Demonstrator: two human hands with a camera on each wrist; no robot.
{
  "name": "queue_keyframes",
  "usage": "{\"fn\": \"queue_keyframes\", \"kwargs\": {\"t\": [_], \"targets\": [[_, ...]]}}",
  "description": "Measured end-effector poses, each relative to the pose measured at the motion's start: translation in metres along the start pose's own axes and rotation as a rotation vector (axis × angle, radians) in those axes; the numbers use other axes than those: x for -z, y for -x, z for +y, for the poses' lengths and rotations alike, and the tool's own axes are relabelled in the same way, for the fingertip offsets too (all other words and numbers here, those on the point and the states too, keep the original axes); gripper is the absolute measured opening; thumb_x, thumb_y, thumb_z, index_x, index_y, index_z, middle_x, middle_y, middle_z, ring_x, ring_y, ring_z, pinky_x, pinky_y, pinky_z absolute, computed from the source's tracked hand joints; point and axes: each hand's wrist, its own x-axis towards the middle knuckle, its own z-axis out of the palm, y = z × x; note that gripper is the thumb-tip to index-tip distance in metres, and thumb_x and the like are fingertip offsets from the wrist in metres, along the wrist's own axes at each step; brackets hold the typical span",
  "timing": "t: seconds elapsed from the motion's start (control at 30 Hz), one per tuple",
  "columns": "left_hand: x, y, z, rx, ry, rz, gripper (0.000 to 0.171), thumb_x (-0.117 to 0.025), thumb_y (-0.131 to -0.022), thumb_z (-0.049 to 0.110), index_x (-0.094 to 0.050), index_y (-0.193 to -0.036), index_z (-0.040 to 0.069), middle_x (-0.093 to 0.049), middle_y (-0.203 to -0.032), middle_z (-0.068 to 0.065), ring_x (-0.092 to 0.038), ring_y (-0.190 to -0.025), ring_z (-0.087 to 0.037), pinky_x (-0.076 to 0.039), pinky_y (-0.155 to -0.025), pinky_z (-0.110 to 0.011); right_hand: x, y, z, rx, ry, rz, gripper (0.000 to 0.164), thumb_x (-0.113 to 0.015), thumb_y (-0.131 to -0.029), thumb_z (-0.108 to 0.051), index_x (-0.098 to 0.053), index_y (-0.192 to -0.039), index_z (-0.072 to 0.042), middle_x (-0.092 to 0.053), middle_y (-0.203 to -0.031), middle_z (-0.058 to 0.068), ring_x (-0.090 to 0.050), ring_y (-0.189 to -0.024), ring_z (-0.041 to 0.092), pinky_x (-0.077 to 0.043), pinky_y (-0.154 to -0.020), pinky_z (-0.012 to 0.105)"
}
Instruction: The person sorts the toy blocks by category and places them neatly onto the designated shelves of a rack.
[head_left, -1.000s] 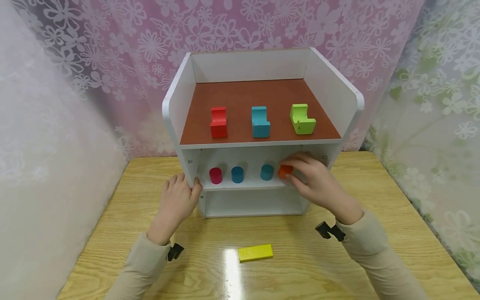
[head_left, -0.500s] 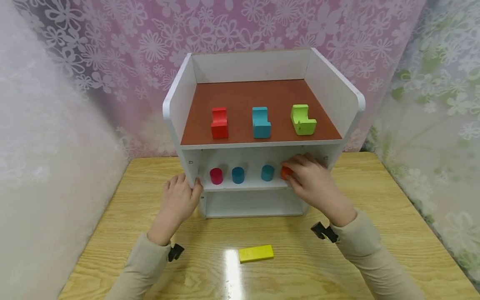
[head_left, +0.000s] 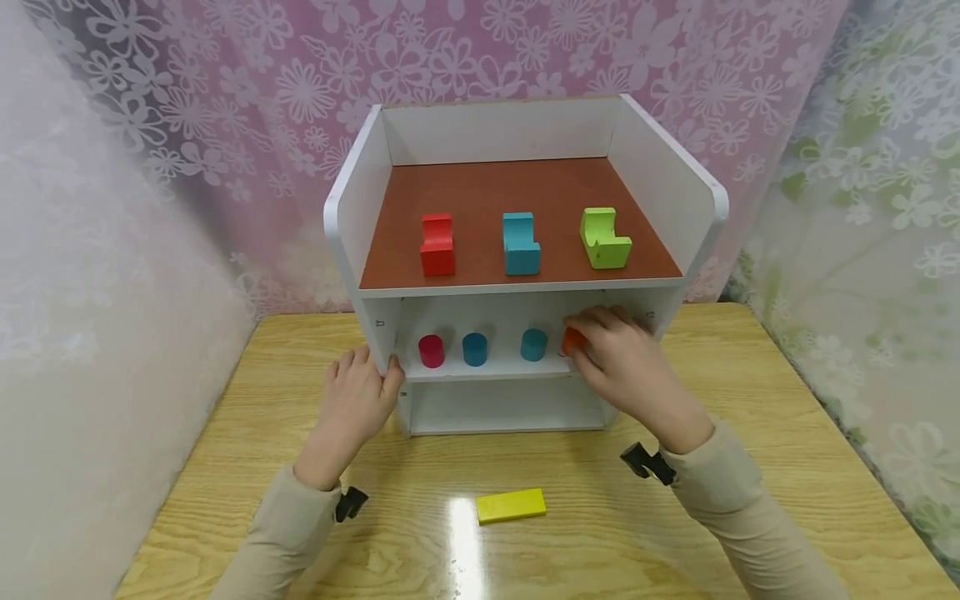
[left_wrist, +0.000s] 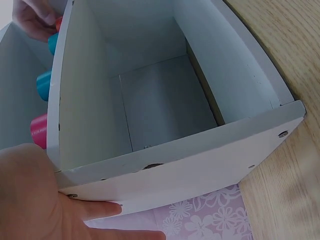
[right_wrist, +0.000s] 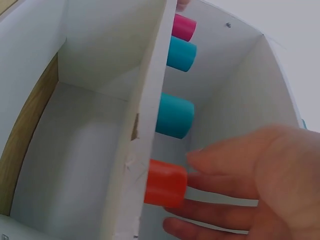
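In the head view my left hand [head_left: 362, 393] holds the left side panel of a white shelf unit [head_left: 495, 291]. Its thumb lies at the front edge and its fingers reach along the outer side. My right hand [right_wrist: 270, 185] is at an orange cylinder [right_wrist: 165, 185] on the middle shelf's right end. Its fingers lie loosely beside and behind the cylinder's top, with the thumb tip slightly apart from it. Left of the orange one stand a teal cylinder [head_left: 534, 345], a blue cylinder [head_left: 475, 350] and a pink cylinder [head_left: 431, 352].
On the brown top board [head_left: 495, 183] stand a red notched block [head_left: 438, 246], a teal notched block [head_left: 521, 245] and a green notched block [head_left: 604, 240]. A yellow flat block [head_left: 512, 506] lies on the wooden table [head_left: 247, 467] in front. Patterned curtains [head_left: 487, 50] hang behind.
The orange cylinder has shifted slightly right in my right hand and now stands upright on the shelf. The right hand's fingers have loosened around it. My left hand has kept its place.
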Motion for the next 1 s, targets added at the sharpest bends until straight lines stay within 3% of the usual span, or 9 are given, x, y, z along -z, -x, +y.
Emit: {"fn": "queue_keyframes", "kwargs": {"t": [0.3, 0.53, 0.73, 0.87, 1.0], "targets": [[0.000, -0.001, -0.001, 0.000, -0.011, 0.006, 0.043, -0.033, -0.103, 0.036, -0.060, -0.102, 0.003, -0.058, -0.104, -0.016, -0.052, -0.111, -0.044, -0.036, -0.099, -0.058, 0.006, 0.008, -0.010, 0.105, -0.037, 0.119, 0.020, -0.074, -0.085, -0.013, -0.070, -0.103, -0.005, -0.066, -0.101, 0.009, -0.059, -0.091, 0.032, -0.048, -0.077, 0.048], [0.002, -0.001, -0.001, -0.004, -0.013, 0.004, 0.045, -0.032, -0.104, 0.036, -0.060, -0.111, 0.001, -0.059, -0.108, -0.017, -0.052, -0.113, -0.045, -0.036, -0.099, -0.058, 0.005, 0.016, -0.021, 0.189, -0.114, 0.196, 0.022, -0.068, -0.091, -0.023, -0.072, -0.106, -0.007, -0.070, -0.098, 0.004, -0.063, -0.085, 0.024, -0.048, -0.070, 0.043], [0.002, -0.001, -0.001, -0.004, -0.001, -0.006, 0.046, -0.032, -0.104, 0.036, -0.059, -0.115, 0.001, -0.059, -0.112, -0.018, -0.050, -0.115, -0.046, -0.034, -0.101, -0.059, 0.001, 0.025, -0.029, 0.226, -0.214, 0.192, 0.037, -0.053, -0.100, -0.039, -0.073, -0.106, -0.009, -0.070, -0.100, 0.001, -0.064, -0.090, 0.020, -0.049, -0.071, 0.041], [0.002, -0.001, 0.000, -0.003, 0.001, -0.009, 0.047, -0.032, -0.104, 0.037, -0.058, -0.118, 0.000, -0.059, -0.114, -0.019, -0.049, -0.117, -0.046, -0.034, -0.102, -0.059, -0.004, 0.034, -0.034, 0.261, -0.277, 0.164, 0.030, -0.058, -0.099, -0.036, -0.073, -0.105, -0.011, -0.070, -0.101, -0.001, -0.064, -0.092, 0.018, -0.052, -0.078, 0.038], [0.002, -0.001, 0.000, -0.001, -0.004, -0.010, 0.046, -0.033, -0.104, 0.037, -0.059, -0.115, 0.000, -0.059, -0.114, -0.019, -0.050, -0.117, -0.046, -0.033, -0.102, -0.059, -0.014, 0.047, -0.038, 0.253, -0.362, 0.068, 0.018, -0.068, -0.094, -0.026, -0.072, -0.106, -0.014, -0.069, -0.103, -0.005, -0.063, -0.095, 0.014, -0.050, -0.084, 0.028]]}}
